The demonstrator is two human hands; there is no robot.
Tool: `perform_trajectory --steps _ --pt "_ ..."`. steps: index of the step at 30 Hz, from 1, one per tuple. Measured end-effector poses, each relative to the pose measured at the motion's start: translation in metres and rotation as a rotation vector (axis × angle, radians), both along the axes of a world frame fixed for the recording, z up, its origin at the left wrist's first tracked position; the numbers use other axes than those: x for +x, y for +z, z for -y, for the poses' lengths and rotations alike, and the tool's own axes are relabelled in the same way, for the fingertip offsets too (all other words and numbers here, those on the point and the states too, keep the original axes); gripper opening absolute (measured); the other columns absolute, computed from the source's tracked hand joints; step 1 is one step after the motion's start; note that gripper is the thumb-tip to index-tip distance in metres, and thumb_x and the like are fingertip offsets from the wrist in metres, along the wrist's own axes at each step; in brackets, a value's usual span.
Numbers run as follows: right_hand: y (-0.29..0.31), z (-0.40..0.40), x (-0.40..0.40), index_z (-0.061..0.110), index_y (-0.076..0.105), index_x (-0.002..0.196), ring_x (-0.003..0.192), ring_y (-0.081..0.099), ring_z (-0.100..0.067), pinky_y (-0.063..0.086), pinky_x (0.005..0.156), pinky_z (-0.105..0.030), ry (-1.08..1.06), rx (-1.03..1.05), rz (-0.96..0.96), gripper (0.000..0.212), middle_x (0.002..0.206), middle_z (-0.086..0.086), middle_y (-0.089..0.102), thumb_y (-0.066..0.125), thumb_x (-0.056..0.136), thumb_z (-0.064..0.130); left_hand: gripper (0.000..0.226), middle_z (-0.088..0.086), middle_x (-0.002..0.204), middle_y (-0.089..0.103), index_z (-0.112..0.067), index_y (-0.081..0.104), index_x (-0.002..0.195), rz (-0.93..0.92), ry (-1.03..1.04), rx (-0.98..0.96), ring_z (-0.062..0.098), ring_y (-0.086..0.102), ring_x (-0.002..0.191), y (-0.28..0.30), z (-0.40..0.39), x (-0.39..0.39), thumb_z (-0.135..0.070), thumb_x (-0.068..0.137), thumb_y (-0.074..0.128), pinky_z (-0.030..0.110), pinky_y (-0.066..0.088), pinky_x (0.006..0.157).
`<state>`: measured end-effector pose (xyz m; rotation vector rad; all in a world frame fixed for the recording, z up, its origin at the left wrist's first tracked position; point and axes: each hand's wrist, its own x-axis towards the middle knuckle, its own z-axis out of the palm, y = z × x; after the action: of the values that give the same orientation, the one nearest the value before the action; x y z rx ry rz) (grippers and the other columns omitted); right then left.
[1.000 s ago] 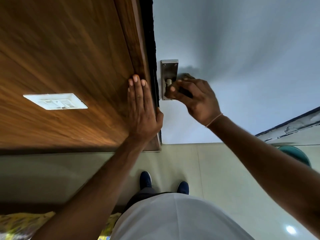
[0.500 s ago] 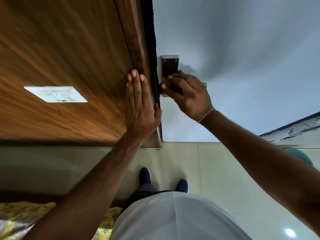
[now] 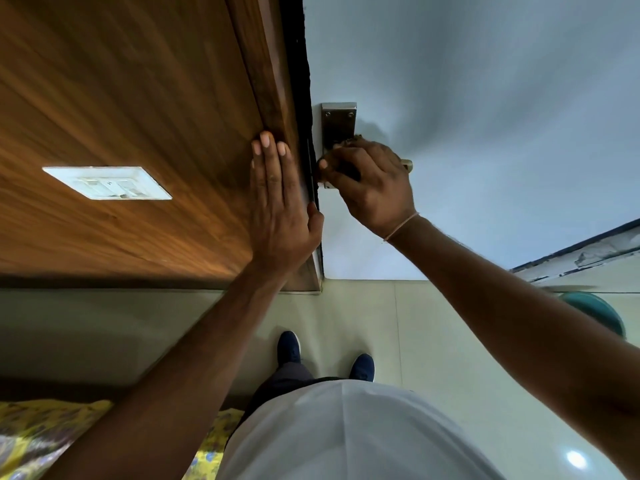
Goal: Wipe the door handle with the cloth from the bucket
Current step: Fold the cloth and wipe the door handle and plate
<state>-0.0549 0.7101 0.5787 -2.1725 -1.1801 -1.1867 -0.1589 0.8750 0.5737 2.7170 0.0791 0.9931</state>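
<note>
A metal handle plate (image 3: 337,124) is fixed to the pale grey door (image 3: 485,116) near its left edge. My right hand (image 3: 372,183) is closed around the lever over the plate's lower part, with a dark cloth (image 3: 349,143) bunched under the fingers; only a small edge of the cloth shows. The lever's brass tip (image 3: 407,164) pokes out past the knuckles. My left hand (image 3: 277,206) lies flat, fingers together, on the brown wooden frame (image 3: 273,81) beside the door edge.
A white switch plate (image 3: 107,183) sits on the wooden panel at left. A teal bucket (image 3: 594,311) stands on the tiled floor at right, partly behind my right forearm. Yellow patterned fabric (image 3: 45,434) lies at the bottom left. My dark shoes (image 3: 289,348) stand below the door.
My right hand with the cloth has slid a little up and along the handle, covering more of the plate. The left hand has stayed pressed on the frame.
</note>
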Motion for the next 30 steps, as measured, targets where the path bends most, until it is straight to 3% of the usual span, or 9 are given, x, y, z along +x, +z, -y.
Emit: perform_trajectory --steps 8,18,25,30 --pt "-0.007 0.047 0.006 0.017 0.085 0.117 0.110 0.076 -0.039 0.062 0.089 -0.045 -0.068 0.038 -0.069 0.019 0.114 -0.014 0.080 0.083 0.100 0.023 0.102 0.041 0.170 0.024 0.015 0.020 0.163 -0.017 0.007 -0.009 0.056 0.023 0.161 0.002 0.005 -0.001 -0.017 0.083 0.075 0.061 0.026 0.133" --pt "-0.005 -0.002 0.003 0.021 0.081 0.125 0.114 0.075 -0.036 0.061 0.094 -0.046 -0.082 -0.064 -0.028 0.021 0.127 -0.011 0.079 0.072 0.107 0.021 0.103 0.041 0.170 0.023 0.016 0.021 0.163 0.009 -0.003 -0.023 0.054 0.021 0.162 -0.002 0.002 0.002 -0.013 0.084 0.081 0.063 0.027 0.132" --pt "0.001 0.013 0.013 0.015 0.076 0.127 0.101 0.074 -0.037 0.058 0.088 -0.044 -0.112 -0.141 -0.090 0.029 0.119 -0.013 0.077 0.066 0.110 0.036 0.104 0.044 0.170 0.018 0.019 0.019 0.162 -0.012 0.001 -0.074 0.058 0.017 0.162 0.001 0.011 0.001 -0.012 0.084 0.082 0.066 0.025 0.132" --pt "0.003 0.024 0.019 0.015 0.067 0.125 0.089 0.065 -0.038 0.051 0.083 -0.045 -0.122 -0.242 -0.140 0.024 0.110 -0.013 0.072 0.069 0.104 0.027 0.108 0.043 0.170 0.019 0.019 0.021 0.161 -0.018 0.000 -0.060 0.057 0.018 0.162 0.003 0.010 -0.001 -0.012 0.081 0.086 0.064 0.025 0.133"
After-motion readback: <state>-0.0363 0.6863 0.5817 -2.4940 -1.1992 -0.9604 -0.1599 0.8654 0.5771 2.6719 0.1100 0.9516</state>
